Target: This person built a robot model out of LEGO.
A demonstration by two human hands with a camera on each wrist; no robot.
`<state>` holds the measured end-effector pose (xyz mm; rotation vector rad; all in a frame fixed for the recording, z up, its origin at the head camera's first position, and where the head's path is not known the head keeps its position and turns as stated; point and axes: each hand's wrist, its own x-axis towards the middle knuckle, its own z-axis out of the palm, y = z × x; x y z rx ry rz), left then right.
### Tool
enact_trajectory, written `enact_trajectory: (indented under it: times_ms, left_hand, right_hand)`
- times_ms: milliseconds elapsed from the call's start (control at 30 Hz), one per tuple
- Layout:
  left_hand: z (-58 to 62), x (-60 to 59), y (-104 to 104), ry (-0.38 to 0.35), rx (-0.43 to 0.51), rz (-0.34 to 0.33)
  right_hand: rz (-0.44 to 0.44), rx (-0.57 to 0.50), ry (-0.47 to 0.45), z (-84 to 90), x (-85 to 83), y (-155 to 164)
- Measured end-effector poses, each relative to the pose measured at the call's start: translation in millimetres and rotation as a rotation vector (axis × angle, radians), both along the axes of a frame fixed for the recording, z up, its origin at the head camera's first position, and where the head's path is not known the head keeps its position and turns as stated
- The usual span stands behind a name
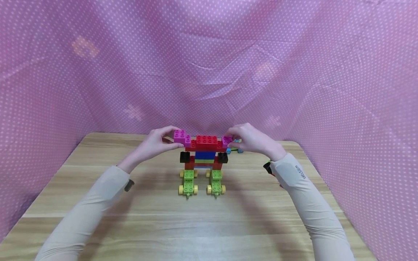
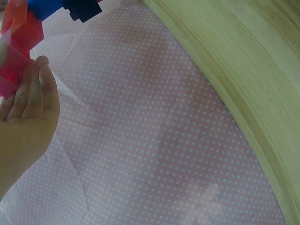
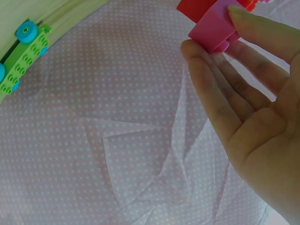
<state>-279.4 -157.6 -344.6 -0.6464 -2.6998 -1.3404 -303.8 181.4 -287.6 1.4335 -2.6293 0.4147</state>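
Wooden desk [image 1: 130, 203]: left hand [image 1: 156, 143] and right hand [image 1: 251, 139] each pinch a pink brick [image 1: 181, 137] at either end of the block figure [image 1: 203, 159] between them.

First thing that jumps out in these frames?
A blocky toy figure of red, blue and black bricks stands mid-table on two green wheeled feet. Both hands flank its top: the left hand pinches the pink brick on one shoulder, and the right hand pinches the pink brick on the other. Pink dotted cloth walls in the wooden table.
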Motion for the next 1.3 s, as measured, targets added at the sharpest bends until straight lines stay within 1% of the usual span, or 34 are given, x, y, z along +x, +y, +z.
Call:
enact_trajectory:
  times_ms: [233, 367, 533, 700, 833, 967, 1067, 1200, 1300]
  left_hand:
    - [0.0, 0.6, -1, -0.011, 0.004, 0.001]
    - [-0.6, 1.3, -1, -0.012, 0.001, 0.001]
    - [-0.5, 1.7, -1, -0.011, 0.006, -0.002]
    - [0.4, 1.4, -1, -0.001, 0.009, -0.007]
    - [0.5, 1.0, -1, 0.005, 0.009, -0.011]
    - [0.6, 0.3, -1, 0.007, 0.006, -0.012]
    - [0.6, 0.1, -1, 0.004, 0.000, -0.010]
    - [1.4, 0.2, 0, 0.001, 0.002, -0.009]
    - [0.9, 0.8, 0, -0.004, 0.006, -0.008]
  right_hand:
    - [0.007, -0.015, -0.007, 0.2, 2.5, -1]
    - [-0.002, -0.025, -0.017, -2.0, 2.6, 0]
    - [-0.022, -0.038, -0.009, -6.4, 3.9, 2]
    - [-0.045, -0.086, -0.021, -11.1, 6.6, 8]
    - [-0.058, -0.147, -0.033, -15.2, 8.6, 18]
    - [-0.073, -0.189, -0.011, -20.2, 8.2, 31]
    - [-0.104, -0.205, 0.011, -25.8, 7.9, 42]
    - [-0.152, -0.228, 0.014, -35.9, 8.5, 59]
    - [-0.182, -0.244, -0.002, -48.0, 6.7, 76]
